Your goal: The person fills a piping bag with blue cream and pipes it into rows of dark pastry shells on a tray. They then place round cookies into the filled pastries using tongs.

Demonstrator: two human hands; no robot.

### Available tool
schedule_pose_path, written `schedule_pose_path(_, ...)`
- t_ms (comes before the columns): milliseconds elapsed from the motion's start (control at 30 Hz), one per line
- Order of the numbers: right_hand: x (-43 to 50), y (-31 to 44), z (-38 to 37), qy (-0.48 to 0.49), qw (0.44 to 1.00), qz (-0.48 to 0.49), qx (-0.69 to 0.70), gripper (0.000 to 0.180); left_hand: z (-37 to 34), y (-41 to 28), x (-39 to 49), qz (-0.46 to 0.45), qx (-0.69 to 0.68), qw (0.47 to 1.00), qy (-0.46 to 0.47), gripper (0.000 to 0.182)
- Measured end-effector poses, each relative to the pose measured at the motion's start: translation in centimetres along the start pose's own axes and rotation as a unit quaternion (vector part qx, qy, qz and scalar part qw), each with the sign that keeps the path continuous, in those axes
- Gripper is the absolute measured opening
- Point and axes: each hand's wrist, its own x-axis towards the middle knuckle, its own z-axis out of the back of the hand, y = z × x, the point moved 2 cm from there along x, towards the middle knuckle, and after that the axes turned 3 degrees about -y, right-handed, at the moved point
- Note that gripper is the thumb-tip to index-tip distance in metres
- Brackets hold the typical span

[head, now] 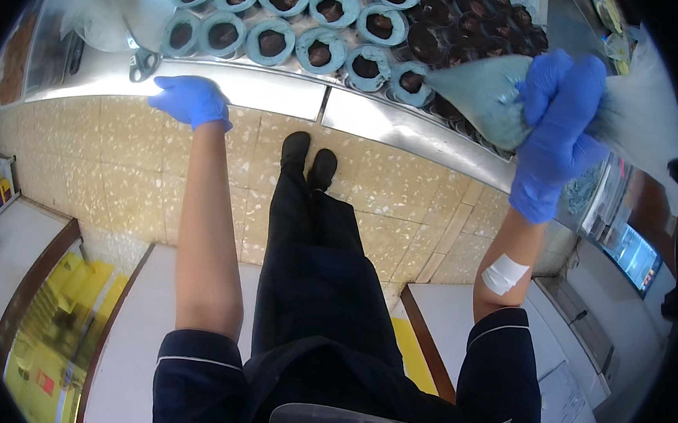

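Note:
A clear piping bag (483, 95) filled with pale blue-green cream is squeezed in my right hand (561, 118), which wears a blue glove. Its narrow tip points left, at the rim of a small clear cup (411, 84) with a blue cream ring around a dark brown centre. Several more cups with blue rings (270, 41) stand in rows to the left. On the right, cups of dark brown filling (470, 26) have no blue ring. My left hand (190, 101), also gloved, hovers or rests by the counter's front edge, with nothing visible in it.
Scissors (143, 63) with grey handles lie on the steel counter (253, 93), close to my left hand. Blue cream (581, 184) shows in a container below my right hand. A lit screen (633, 255) stands at the right. White cabinets (131, 309) are behind me.

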Motion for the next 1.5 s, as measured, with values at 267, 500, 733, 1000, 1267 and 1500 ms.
schedule_pose_path(267, 2.3, 0.1, 4.3, 0.048, 0.989, 0.103, 0.094, 0.041, -0.4, 0.7, 0.7, -0.01, -0.023, 1.0, -0.001, 0.052)
schedule_pose_path(500, 0.9, -0.8, 2.8, -0.019, 0.997, 0.06, -0.035, 0.042, -0.9, 1.8, 1.6, -0.021, 0.011, 1.0, -0.006, 0.046)
schedule_pose_path(733, 1.0, -0.5, 3.6, -0.019, 0.999, -0.043, -0.008, 0.044, -2.9, 5.7, 5.9, -0.084, 0.049, 0.995, -0.012, 0.043)
schedule_pose_path(1000, 1.8, -1.3, 6.2, 0.018, 0.995, 0.088, 0.031, 0.04, -1.6, 3.0, 2.4, 0.0, -0.022, 0.999, 0.026, 0.046)
schedule_pose_path(1267, 1.2, -2.2, 8.8, -0.012, 0.994, 0.015, -0.108, 0.032, -1.2, 2.1, 2.2, -0.015, -0.015, 0.999, 0.024, 0.049)
schedule_pose_path(1500, 1.0, -2.1, 8.4, -0.066, 0.994, -0.064, -0.055, 0.038, -1.5, 3.0, 3.9, -0.017, -0.01, 0.999, 0.039, 0.052)
